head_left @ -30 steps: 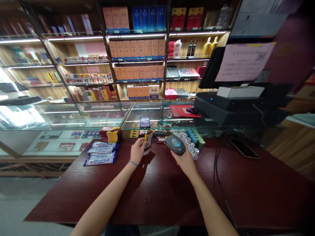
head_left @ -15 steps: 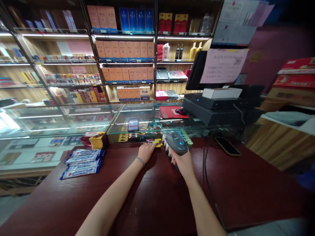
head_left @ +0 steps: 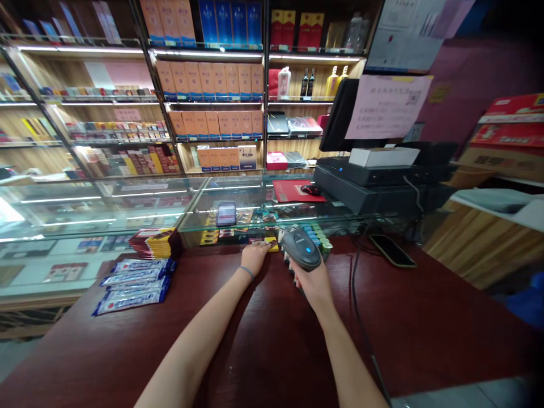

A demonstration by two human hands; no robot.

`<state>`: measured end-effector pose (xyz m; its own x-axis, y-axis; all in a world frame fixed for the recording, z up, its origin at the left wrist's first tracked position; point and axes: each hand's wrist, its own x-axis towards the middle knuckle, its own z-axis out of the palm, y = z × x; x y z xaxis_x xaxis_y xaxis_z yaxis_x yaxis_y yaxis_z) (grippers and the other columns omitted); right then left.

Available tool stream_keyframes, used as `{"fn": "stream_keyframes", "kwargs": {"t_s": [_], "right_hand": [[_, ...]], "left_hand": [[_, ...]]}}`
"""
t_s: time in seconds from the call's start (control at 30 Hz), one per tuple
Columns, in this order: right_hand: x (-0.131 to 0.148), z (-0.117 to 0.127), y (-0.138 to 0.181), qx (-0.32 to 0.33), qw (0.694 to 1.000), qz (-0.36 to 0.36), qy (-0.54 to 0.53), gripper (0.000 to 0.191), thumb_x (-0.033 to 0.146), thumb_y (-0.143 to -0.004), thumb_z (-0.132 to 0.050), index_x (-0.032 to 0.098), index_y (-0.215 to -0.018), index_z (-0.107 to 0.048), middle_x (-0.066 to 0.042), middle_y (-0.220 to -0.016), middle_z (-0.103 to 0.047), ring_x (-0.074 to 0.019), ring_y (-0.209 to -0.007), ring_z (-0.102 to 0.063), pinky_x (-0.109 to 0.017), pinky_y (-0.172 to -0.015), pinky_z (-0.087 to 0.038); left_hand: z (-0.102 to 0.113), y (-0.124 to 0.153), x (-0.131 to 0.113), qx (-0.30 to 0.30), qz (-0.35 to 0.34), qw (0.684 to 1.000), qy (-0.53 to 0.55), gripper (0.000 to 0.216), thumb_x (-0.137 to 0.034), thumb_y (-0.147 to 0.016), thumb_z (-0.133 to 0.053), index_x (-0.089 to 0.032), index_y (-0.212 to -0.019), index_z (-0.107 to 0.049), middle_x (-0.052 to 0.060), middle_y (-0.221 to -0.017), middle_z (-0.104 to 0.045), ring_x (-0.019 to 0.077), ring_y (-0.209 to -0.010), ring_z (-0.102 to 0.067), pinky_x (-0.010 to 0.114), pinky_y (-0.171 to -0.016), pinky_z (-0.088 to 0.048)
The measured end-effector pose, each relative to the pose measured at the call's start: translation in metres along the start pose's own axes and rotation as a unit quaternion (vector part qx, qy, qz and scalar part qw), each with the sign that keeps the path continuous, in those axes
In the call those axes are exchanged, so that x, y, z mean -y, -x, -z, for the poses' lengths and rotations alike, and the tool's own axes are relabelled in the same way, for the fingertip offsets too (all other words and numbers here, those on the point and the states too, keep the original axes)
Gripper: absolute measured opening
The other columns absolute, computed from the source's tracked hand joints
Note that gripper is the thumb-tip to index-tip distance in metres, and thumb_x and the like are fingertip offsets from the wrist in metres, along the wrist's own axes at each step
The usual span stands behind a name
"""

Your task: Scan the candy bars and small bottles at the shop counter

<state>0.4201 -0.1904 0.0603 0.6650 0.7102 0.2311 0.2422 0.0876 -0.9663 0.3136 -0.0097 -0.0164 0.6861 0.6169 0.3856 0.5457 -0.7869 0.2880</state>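
Observation:
My right hand (head_left: pixel 313 283) is wrapped around the handle of a dark grey barcode scanner (head_left: pixel 301 248) with a blue light on its top. The scanner's head points away from me, toward the glass case. To its left, my left hand (head_left: pixel 254 259) lies palm down on the table, its fingers over a small yellow packet (head_left: pixel 271 244). Part of that packet is hidden under the fingers. Rows of small cylinders with green tops (head_left: pixel 326 247) stand just behind the scanner and are partly covered by it.
Blue-and-white sachets (head_left: pixel 134 286) and a stack of red-and-yellow packets (head_left: pixel 155 243) lie on the left of the dark red table (head_left: pixel 263 351). A glass display case (head_left: pixel 238 192) borders the far edge. At right are a black cable (head_left: pixel 356 300), a phone (head_left: pixel 392 251) and a monitor (head_left: pixel 340 116).
The view has tilted and shifted slightly, so the surroundings sit a little further left. Both hands keep nearly the same pose, with the scanner still in my right hand.

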Motion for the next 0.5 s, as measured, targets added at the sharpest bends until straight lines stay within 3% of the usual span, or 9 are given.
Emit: {"fn": "stream_keyframes", "kwargs": {"t_s": [0.13,0.27,0.5], "right_hand": [[-0.001,-0.003,0.001,0.0,1.0,0.002,0.001,0.057,0.06,-0.07,-0.072,0.02,-0.109,-0.059,0.002,-0.06,-0.064,-0.0144,-0.035,-0.05,-0.027,-0.033,-0.042],[0.0,-0.005,0.002,0.004,1.0,0.012,0.002,0.053,0.059,-0.071,-0.072,0.02,-0.104,-0.06,0.004,-0.053,-0.059,-0.0139,-0.034,-0.048,-0.026,-0.035,-0.04],[0.005,-0.024,0.014,0.034,0.998,0.048,-0.003,0.039,0.056,-0.075,-0.069,0.019,-0.088,-0.062,0.004,-0.047,-0.055,-0.0135,-0.035,-0.047,-0.027,-0.039,-0.041]], "left_hand": [[0.002,0.002,0.002,-0.005,-0.003,1.0,0.025,0.035,-0.014,-0.089,-0.058,-0.03,-0.119,-0.068,0.007,-0.118,-0.071,0.0242,-0.116,-0.062,0.039,-0.102,-0.048],[0.017,0.013,0.007,-0.047,0.001,0.995,0.093,0.038,-0.014,-0.091,-0.056,-0.026,-0.126,-0.064,0.007,-0.126,-0.068,0.0205,-0.119,-0.061,0.035,-0.105,-0.047],[0.085,0.056,0.042,-0.144,0.065,0.985,0.067,0.024,-0.026,-0.095,-0.054,-0.024,-0.116,-0.066,0.006,-0.112,-0.072,0.0214,-0.105,-0.066,0.035,-0.094,-0.052]]}}
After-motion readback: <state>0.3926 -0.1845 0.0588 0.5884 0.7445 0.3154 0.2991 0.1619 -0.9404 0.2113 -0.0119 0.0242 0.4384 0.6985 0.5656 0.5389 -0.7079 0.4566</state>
